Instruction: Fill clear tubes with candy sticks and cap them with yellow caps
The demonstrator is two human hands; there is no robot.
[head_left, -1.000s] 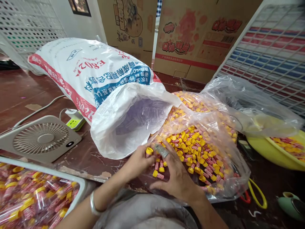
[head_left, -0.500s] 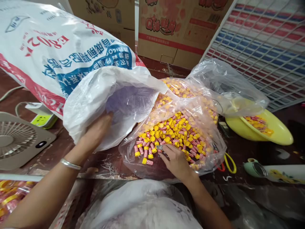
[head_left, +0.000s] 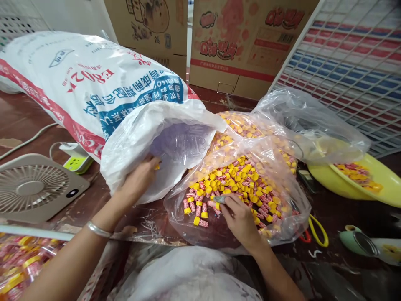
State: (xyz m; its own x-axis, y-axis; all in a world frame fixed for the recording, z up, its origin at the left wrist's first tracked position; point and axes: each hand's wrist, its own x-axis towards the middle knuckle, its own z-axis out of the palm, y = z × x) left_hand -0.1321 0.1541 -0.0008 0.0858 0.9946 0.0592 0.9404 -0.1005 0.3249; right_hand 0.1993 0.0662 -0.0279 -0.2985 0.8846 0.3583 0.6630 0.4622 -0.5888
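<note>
Our left hand (head_left: 138, 182) lies at the open mouth of the big white woven plastic sack with red and blue print (head_left: 94, 92), which lies on its side on the dark red-brown desk (head_left: 25, 121). The fingers are bent close together against the sack's clear inner lining, and a speck of yellow shows at their tips. We cannot tell whether that grip is pinching it. A silver bangle (head_left: 98, 229) sits on that wrist. Our right hand (head_left: 239, 217) is inside the clear plastic bag (head_left: 282, 167) just right of the sack. It rests on the near edge of a heap of small red-and-white tubes with yellow caps (head_left: 238, 179). Its grip is pressed together, with the thumb and a grey-wrapped forefinger meeting on one of the tubes. A few tubes lie loose in the bag's near left corner, just beside those fingers. Left of the sack stand a flat white desk fan (head_left: 34, 186) and a white and green power strip (head_left: 75, 159). Right of the bag are yellow-handled scissors (head_left: 316, 232), partly under its edge, and a yellow plastic basin (head_left: 344, 184) holding more tubes. Printed cardboard boxes (head_left: 244, 46) and a white wire grid panel (head_left: 354, 54) stand behind. At the lower left, a white tray (head_left: 37, 233) holds clear packets of tubes.
</note>
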